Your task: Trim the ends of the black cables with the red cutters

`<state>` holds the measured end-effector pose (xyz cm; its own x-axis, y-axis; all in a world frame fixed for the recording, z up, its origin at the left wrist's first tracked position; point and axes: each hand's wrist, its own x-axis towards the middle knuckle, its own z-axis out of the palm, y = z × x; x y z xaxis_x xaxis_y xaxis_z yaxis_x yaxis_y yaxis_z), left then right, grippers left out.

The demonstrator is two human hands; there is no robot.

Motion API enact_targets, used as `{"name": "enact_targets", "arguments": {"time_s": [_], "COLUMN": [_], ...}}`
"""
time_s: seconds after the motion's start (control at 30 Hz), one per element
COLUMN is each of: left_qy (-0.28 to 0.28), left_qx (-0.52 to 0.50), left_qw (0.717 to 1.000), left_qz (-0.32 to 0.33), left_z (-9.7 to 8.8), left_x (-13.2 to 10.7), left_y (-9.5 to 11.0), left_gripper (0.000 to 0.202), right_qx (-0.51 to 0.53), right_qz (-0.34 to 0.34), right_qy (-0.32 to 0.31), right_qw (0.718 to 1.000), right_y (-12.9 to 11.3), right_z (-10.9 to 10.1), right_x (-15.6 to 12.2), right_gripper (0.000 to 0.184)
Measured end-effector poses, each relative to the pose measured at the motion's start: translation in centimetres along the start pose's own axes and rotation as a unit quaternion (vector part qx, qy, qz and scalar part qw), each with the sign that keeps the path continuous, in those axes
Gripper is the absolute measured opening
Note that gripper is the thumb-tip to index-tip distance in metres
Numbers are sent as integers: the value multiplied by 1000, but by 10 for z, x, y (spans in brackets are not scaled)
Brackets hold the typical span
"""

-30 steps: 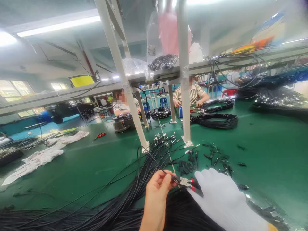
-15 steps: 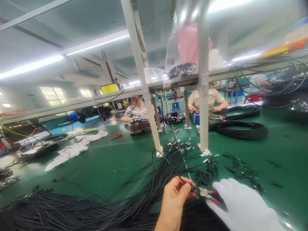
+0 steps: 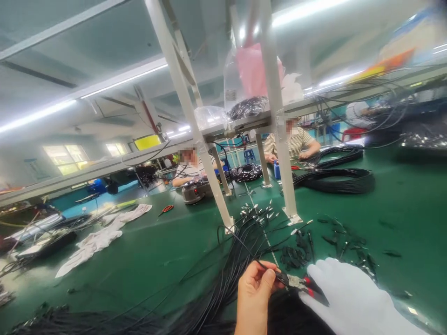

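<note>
Bare, my left hand (image 3: 256, 288) pinches a black cable (image 3: 249, 251) close to its end, thumb pressed against the fingers. My right hand (image 3: 349, 293), in a white glove, is closed around pliers (image 3: 309, 286) with red and black handles. The metal jaws of the pliers meet the black end piece of the cable just right of my left fingertips. Whether the jaws bite on it I cannot tell. A thick bundle of black cables (image 3: 223, 284) runs under and beyond my left hand, its silvery ends fanned out by a shelf post.
Black cut pieces (image 3: 296, 253) lie scattered beyond my right hand on the green table (image 3: 167, 256). Two shelf posts (image 3: 284, 186) stand ahead. Coiled cables (image 3: 335, 180), red-handled scissors (image 3: 167, 209) and a white cloth (image 3: 101, 242) lie farther off. Two people sit across the table.
The view has tilted and shifted slightly, so the background sits farther left. Both hands keep nearly the same place, with the cable and pliers still held.
</note>
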<state>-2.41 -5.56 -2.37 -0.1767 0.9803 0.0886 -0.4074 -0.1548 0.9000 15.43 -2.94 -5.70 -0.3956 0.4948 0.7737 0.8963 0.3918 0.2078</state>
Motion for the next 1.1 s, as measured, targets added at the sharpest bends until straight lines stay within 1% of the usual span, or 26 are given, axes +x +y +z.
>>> {"name": "enact_targets", "arguments": {"time_s": [0.07,0.27,0.43,0.6,0.63,0.73,0.8,0.97,1.1], "left_qy": [0,-20,-11,-11,-6,6,10,20,16], "left_qx": [12,84,97,124,131,151,158,170,174], "left_qw": [1000,996,994,990,989,986,984,981,982], "left_qz": [4,23,47,68,70,73,79,88,76], "left_z": [-1,-6,-4,-1,0,0,1,2,0], "left_x": [1,4,3,1,1,0,0,-1,-2], "left_y": [0,-2,-1,2,2,2,2,1,-3], "left_gripper": [34,36,38,38,38,40,41,40,39], "right_qx": [-6,9,11,3,0,-9,-11,-15,-2], "right_qz": [16,21,29,34,39,54,55,29,31], "right_qy": [-12,-30,-29,-49,-45,-3,2,-50,-72], "right_qw": [1000,999,999,998,998,998,998,998,997], "right_y": [-2,-3,-2,-2,-3,-4,-4,-3,-2], "right_z": [1,-3,-8,-15,-15,-12,-10,-16,-20], "right_x": [-1,0,5,12,13,11,9,7,10], "right_gripper": [23,27,31,28,28,34,34,28,27]}}
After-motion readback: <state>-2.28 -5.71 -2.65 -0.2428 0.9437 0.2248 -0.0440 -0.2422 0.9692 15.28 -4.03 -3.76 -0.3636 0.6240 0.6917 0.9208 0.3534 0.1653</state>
